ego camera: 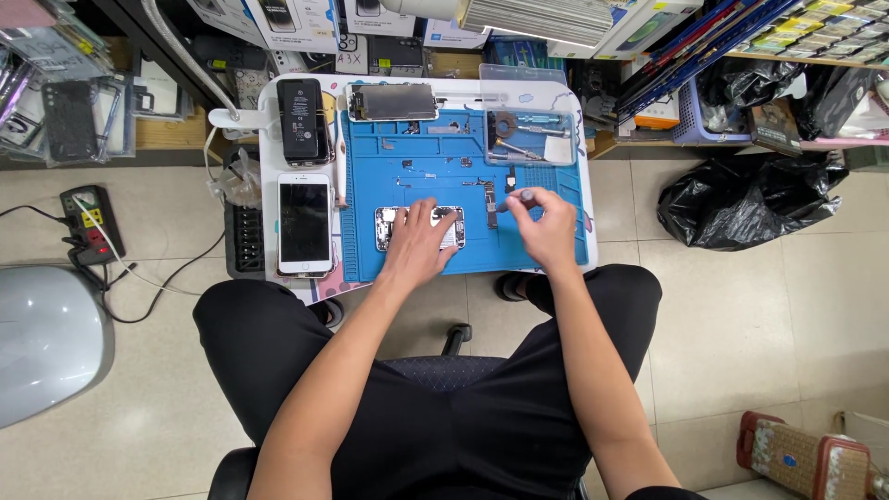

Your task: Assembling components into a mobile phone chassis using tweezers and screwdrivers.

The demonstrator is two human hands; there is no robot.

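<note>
Two whole phones lie left of the blue mat (556, 250): a white phone (305, 223) and a black phone (302, 119). One screen part (393, 102) lies at the mat's top. One opened phone (419, 228) sits near the mat's front edge. The left hand (419, 243) lies flat and open on it. The right hand (546, 227) pinches a small screwdriver (512, 200) with fingers together, just beside the opened phone.

Blue mat (435, 153), black bag (745, 199)

two hands (417, 245) (546, 227), three phones (305, 224) (303, 118) (389, 227), one blue mat (435, 153).
</note>
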